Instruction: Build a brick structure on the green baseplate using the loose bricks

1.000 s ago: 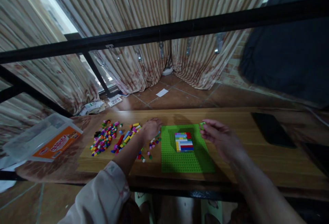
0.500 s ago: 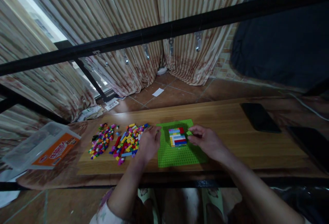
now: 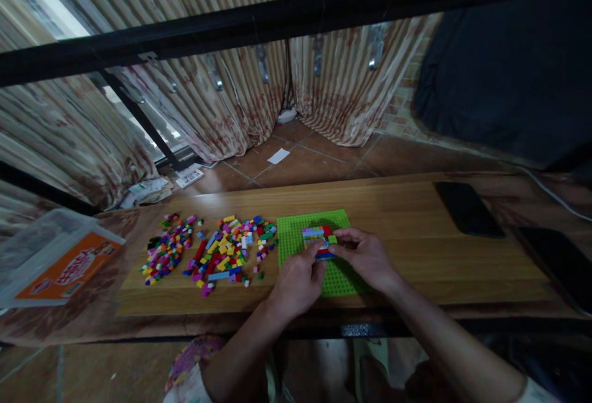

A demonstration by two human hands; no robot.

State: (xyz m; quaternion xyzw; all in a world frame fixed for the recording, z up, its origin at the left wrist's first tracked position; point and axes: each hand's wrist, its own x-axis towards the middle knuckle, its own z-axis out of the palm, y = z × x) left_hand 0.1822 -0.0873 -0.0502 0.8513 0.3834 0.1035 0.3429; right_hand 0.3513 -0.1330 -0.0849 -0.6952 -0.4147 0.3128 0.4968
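A low structure of coloured bricks, with red, light blue, yellow, white and blue pieces, sits on a green studded baseplate. My left hand is at its front left corner, fingers closed against it and hiding part of it. From the right, my right hand pinches a small lime green brick over the structure's right side. Whether that brick is pressed down onto the studs cannot be made out.
Left of the baseplate lie a loose pile of mixed bricks and a pile of smaller pieces. A clear plastic box with an orange label stands at the far left. Two dark phone-like slabs lie at the right.
My left hand has moved right, from beside the brick pile to the structure. My right hand has brought the green brick left onto the structure. The view has shifted slightly.
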